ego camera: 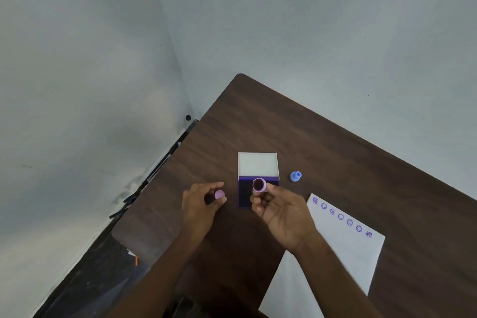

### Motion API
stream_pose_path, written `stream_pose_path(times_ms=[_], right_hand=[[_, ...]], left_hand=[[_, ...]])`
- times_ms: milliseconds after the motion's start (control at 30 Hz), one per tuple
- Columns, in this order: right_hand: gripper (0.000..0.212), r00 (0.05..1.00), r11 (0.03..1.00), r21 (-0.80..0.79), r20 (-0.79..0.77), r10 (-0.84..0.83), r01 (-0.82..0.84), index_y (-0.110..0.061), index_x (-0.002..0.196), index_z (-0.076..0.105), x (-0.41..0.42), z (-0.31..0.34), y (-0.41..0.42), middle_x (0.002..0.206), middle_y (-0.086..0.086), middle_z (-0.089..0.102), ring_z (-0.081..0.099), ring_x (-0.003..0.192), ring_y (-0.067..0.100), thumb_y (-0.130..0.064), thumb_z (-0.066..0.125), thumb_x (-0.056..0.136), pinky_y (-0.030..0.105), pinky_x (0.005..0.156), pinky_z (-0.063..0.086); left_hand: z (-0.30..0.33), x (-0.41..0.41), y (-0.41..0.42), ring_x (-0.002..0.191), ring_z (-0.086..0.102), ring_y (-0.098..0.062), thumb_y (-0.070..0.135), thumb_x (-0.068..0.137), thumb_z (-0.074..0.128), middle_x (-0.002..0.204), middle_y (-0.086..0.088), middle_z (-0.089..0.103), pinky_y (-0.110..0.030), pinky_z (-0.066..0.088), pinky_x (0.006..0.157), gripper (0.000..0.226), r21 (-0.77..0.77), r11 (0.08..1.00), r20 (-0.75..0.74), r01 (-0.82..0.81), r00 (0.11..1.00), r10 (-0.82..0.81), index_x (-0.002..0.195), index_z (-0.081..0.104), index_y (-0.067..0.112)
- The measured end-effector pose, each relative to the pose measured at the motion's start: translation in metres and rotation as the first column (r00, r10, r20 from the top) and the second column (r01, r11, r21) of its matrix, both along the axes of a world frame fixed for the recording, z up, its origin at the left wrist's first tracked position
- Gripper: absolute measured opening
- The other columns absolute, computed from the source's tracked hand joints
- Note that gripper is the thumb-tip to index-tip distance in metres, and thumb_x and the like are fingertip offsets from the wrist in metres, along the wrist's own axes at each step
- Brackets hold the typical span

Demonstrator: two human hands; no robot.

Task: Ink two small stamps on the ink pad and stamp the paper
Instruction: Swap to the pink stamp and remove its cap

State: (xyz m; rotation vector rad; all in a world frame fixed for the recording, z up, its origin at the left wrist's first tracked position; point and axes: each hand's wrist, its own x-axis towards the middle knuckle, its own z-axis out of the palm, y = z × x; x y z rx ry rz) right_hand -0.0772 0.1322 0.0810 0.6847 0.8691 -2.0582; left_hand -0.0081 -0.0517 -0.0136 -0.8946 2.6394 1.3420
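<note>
Right hand gripping pink stamp face-up over open ink pad, left hand pinching pink cap, blue stamp on tabletop right of pad, stamped paper near right

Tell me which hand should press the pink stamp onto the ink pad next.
The right hand. It already holds the pink stamp directly above the open ink pad, its stamping face turned up, so it only needs turning over. The left hand sits off to the side, pinching the small pink cap.
</note>
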Motion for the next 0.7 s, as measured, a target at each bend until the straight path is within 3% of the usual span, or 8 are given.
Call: stream_pose_path(times_ms=[67,233,367,500,600,700], right_hand=[[0.039,1.0,0.999,-0.045,0.02,-0.004,0.004,0.002,0.119,0.056,0.0,0.0,0.003,0.091,0.017,0.061,0.059,0.074,0.022,-0.01,0.062,0.083,0.033,0.07,0.053],[0.035,0.999,0.986,-0.159,0.027,-0.046,0.049,0.004,0.117,0.055,0.0,0.0,0.007,0.089,0.018,0.059,0.055,0.073,0.022,-0.009,0.06,0.085,0.034,0.069,0.055],[0.037,0.997,0.955,-0.287,0.05,-0.063,0.075,0.002,0.121,0.052,0.002,-0.002,0.007,0.093,0.018,0.06,0.057,0.068,0.02,-0.01,0.057,0.087,0.032,0.063,0.053],[0.049,0.994,0.926,-0.363,0.053,-0.091,0.104,0.0,0.121,0.055,0.004,-0.006,0.007,0.106,0.018,0.059,0.057,0.067,0.015,-0.01,0.071,0.075,0.03,0.064,0.05],[0.033,0.993,0.917,-0.381,0.069,-0.094,0.113,-0.001,0.118,0.054,0.004,-0.008,0.009,0.1,0.016,0.063,0.058,0.067,0.015,-0.013,0.052,0.088,0.029,0.065,0.049],[0.034,0.992,0.925,-0.362,0.095,-0.088,0.117,-0.001,0.12,0.054,0.002,-0.013,0.01,0.102,0.016,0.062,0.057,0.068,0.015,-0.016,0.041,0.093,0.029,0.068,0.049]], left_hand=[[0.03,-0.006,0.007,0.092,0.059,-0.002,0.026,0.081,0.074,0.1,0.017,0.063,-0.016,0.051,0.076,0.032,0.135,0.99,-0.078,0.049,0.996,-0.039,0.109,0.066,0.04],[0.094,-0.02,0.022,0.096,0.063,-0.006,0.029,0.07,0.081,0.102,0.01,0.068,-0.014,0.049,0.075,0.041,0.225,0.94,-0.339,0.256,0.925,-0.171,0.11,0.071,0.03],[0.114,-0.03,0.035,0.098,0.062,-0.006,0.042,0.066,0.079,0.109,0.013,0.066,-0.015,0.052,0.081,0.049,0.164,0.936,-0.336,0.312,0.91,-0.245,0.112,0.069,0.031],[0.12,-0.035,0.045,0.098,0.063,-0.008,0.052,0.065,0.072,0.103,0.019,0.065,-0.023,0.055,0.085,0.048,0.095,0.939,-0.357,0.331,0.892,-0.278,0.106,0.072,0.028],[0.119,-0.038,0.047,0.098,0.062,-0.01,0.054,0.067,0.07,0.103,0.015,0.063,-0.021,0.053,0.085,0.05,0.025,0.936,-0.371,0.352,0.873,-0.318,0.108,0.072,0.026],[0.116,-0.04,0.045,0.097,0.061,-0.009,0.055,0.067,0.068,0.104,0.014,0.063,-0.018,0.051,0.084,0.052,0.008,0.934,-0.35,0.356,0.876,-0.331,0.109,0.071,0.026]])
